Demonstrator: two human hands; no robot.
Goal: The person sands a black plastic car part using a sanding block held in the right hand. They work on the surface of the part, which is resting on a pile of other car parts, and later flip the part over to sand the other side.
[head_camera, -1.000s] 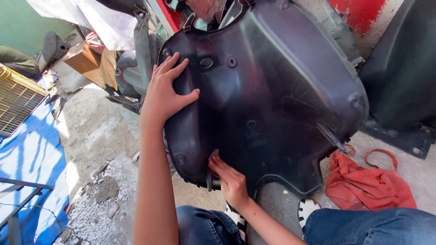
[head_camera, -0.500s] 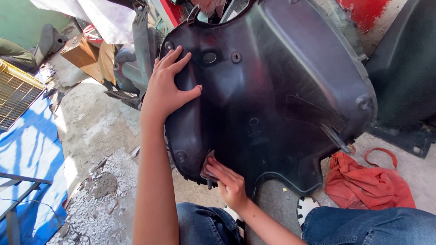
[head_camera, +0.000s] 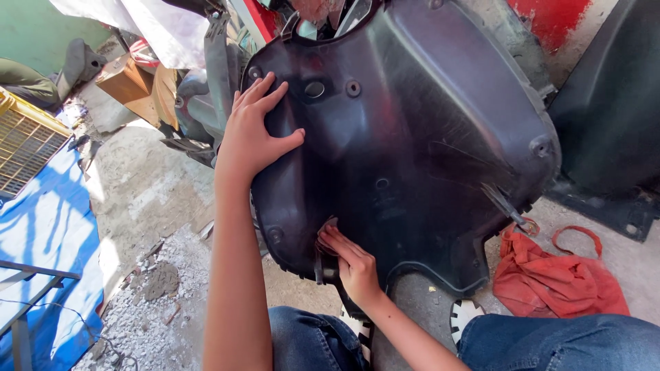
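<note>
A large black plastic panel (head_camera: 412, 137), curved and moulded with screw holes, stands upright in front of the person and fills most of the view. Its lower edge sits just above the concrete floor (head_camera: 137, 192), between the person's knees in blue jeans (head_camera: 550, 343).

The left hand (head_camera: 251, 134) lies flat against the panel's upper left edge. Its grip is spread: fingers fanned out and pointing up, thumb stretched to the right across the dark surface, nothing pinched.

The right hand (head_camera: 354, 264) is low on the panel, near the bottom left rim. Its fingers are pressed together and curled, the tips touching the plastic at a small tab or slot; whether they pinch anything there cannot be told.

A crumpled red cloth (head_camera: 557, 275) lies on the floor to the right, just beside the panel's lower corner. A blue tarp (head_camera: 48, 233) covers the ground at the far left, with a yellow wire basket (head_camera: 24, 148) above it. Grey rubble (head_camera: 137, 302) is scattered near the left forearm.
</note>
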